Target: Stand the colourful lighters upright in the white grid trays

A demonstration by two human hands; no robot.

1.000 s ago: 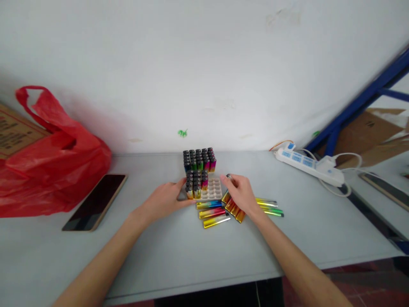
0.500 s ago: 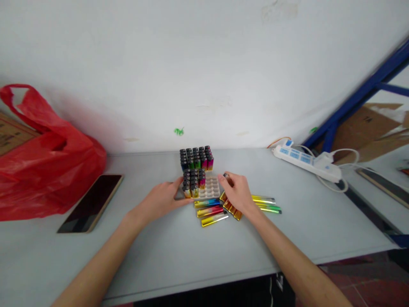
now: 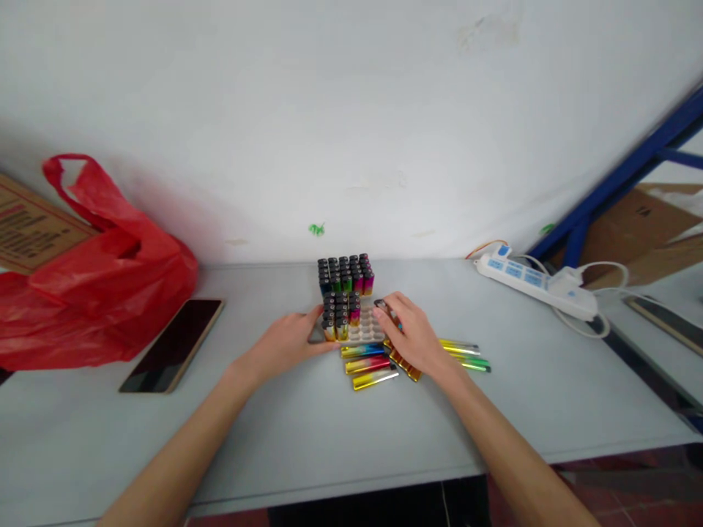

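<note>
My left hand (image 3: 291, 338) grips the left edge of a pale tray (image 3: 365, 326) with round-bottomed slots. Upright lighters (image 3: 341, 313) with dark tops fill the tray's left part. In my right hand (image 3: 409, 333), closed at the tray's right side, is a lighter (image 3: 380, 304) with a dark top, mostly hidden by the fingers. Behind the tray stands a full block of lighters (image 3: 346, 275) in blue, green and pink. Several shiny lighters (image 3: 375, 378) lie flat in front of the tray, and others (image 3: 466, 355) lie beyond my right hand.
A red plastic bag (image 3: 126, 278) and a cardboard box (image 3: 36, 230) are at the left, with a phone (image 3: 173, 345) beside them. On the right are a white power strip (image 3: 535, 285) with cables and a blue metal frame (image 3: 631, 176). A wall rises behind the table.
The view has shifted slightly, so most things sit further right. The lighter in my right hand now shows more of its top and is tilted beside the tray. My left hand stays at the tray.
</note>
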